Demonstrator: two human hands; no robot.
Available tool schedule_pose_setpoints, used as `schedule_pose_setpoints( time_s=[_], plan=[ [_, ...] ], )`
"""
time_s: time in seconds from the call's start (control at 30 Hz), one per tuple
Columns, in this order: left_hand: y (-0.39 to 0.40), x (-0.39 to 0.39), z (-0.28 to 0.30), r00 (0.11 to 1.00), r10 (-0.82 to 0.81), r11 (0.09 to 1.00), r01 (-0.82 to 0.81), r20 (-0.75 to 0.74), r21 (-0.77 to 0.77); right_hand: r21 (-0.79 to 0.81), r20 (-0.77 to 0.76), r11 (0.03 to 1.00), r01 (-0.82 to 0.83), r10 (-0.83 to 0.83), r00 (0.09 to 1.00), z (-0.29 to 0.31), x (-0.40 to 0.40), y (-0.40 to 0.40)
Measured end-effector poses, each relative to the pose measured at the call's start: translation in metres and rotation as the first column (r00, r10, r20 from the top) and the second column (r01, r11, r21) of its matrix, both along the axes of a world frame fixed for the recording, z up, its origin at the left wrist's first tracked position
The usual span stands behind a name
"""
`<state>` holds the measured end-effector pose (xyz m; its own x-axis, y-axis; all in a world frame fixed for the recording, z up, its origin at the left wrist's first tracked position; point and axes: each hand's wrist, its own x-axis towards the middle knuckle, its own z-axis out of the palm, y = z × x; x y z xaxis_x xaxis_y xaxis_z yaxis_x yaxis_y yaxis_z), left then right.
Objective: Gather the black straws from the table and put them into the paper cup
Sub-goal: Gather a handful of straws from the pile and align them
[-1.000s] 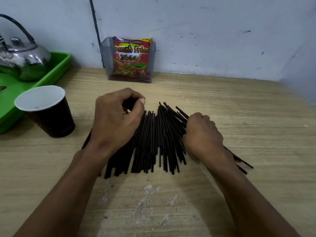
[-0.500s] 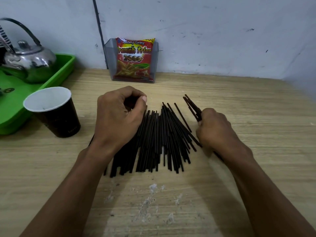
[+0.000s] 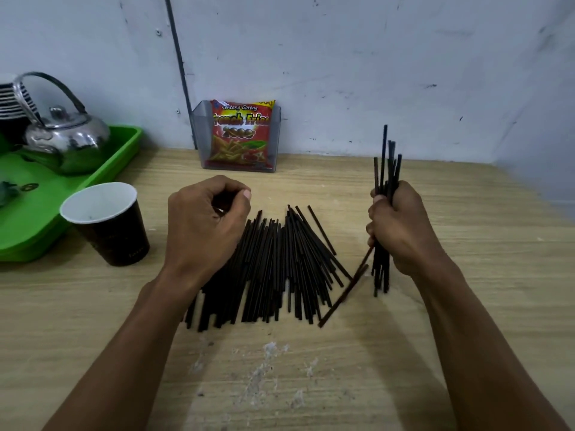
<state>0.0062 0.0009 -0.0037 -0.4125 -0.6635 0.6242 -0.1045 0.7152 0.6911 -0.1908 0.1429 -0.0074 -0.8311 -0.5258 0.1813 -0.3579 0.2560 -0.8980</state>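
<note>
A pile of black straws (image 3: 280, 262) lies fanned out on the wooden table (image 3: 466, 275). My right hand (image 3: 401, 231) grips a bundle of several black straws (image 3: 387, 163) upright, with their lower ends touching the table just right of the pile. One straw (image 3: 343, 295) leans diagonally from under that hand toward the pile. My left hand (image 3: 205, 225) rests curled on the left part of the pile, fingers closed; whether it holds straws is hidden. The paper cup (image 3: 105, 222), black outside and white inside, stands open to the left of my left hand.
A green tray (image 3: 102, 169) at the far left carries a shiny metal kettle (image 3: 62, 135). A clear holder with a red snack packet (image 3: 239, 135) stands against the wall behind the pile. White scuffs mark the table near me.
My right hand has lifted a bundle of straws off the right side of the pile and stood it upright. My left hand has stayed in place on the pile.
</note>
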Motion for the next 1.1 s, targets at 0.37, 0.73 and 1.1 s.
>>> schedule_pose_setpoints(
  time_s=[0.37, 0.73, 1.1],
  plan=[
    [0.010, -0.006, -0.006, 0.999, -0.036, 0.998, 0.038, 0.041, -0.058, -0.397, -0.007, 0.918, 0.009, -0.013, 1.000, 0.004, 0.006, 0.004],
    [0.014, -0.009, -0.005, 0.997, -0.063, 0.995, 0.065, 0.034, -0.071, -0.773, 0.210, 0.622, 0.127, 0.061, 0.976, 0.036, 0.007, 0.009],
    [0.025, -0.013, -0.007, 0.986, -0.159, 0.983, 0.163, 0.054, -0.084, -0.658, -0.115, 0.752, 0.024, -0.131, 0.985, 0.023, 0.003, -0.004]
  ],
)
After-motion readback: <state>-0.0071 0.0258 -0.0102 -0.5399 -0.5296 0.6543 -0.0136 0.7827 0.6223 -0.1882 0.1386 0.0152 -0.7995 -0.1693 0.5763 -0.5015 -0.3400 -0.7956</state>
